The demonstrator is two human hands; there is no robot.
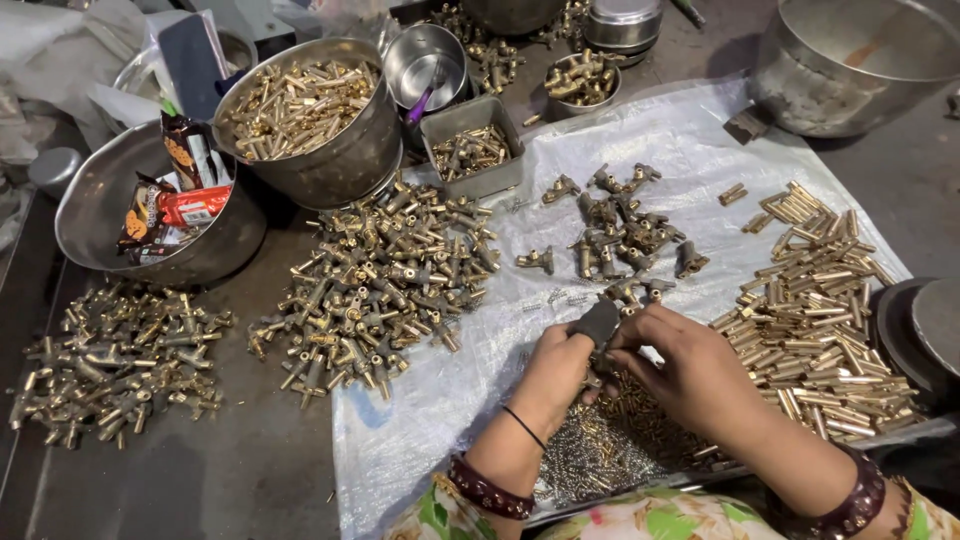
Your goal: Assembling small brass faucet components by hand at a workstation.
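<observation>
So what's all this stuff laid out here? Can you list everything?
white plastic sheet: one, spread over the dark table
brass fittings heap: one large pile, gold, centre
second fittings heap: one, gold, far left
darker fittings: a loose cluster, grey-gold, on the sheet
brass tubes: one pile, gold, right
small screws: one pile, silvery, below the hands
steel bowl of tubes: one, top centre
bowl of snack packets: one, steel, left
rectangular tin: one, grey, holding parts
large steel pot: one, top right
left hand: holds a dark part
right hand: touches the same part
</observation>
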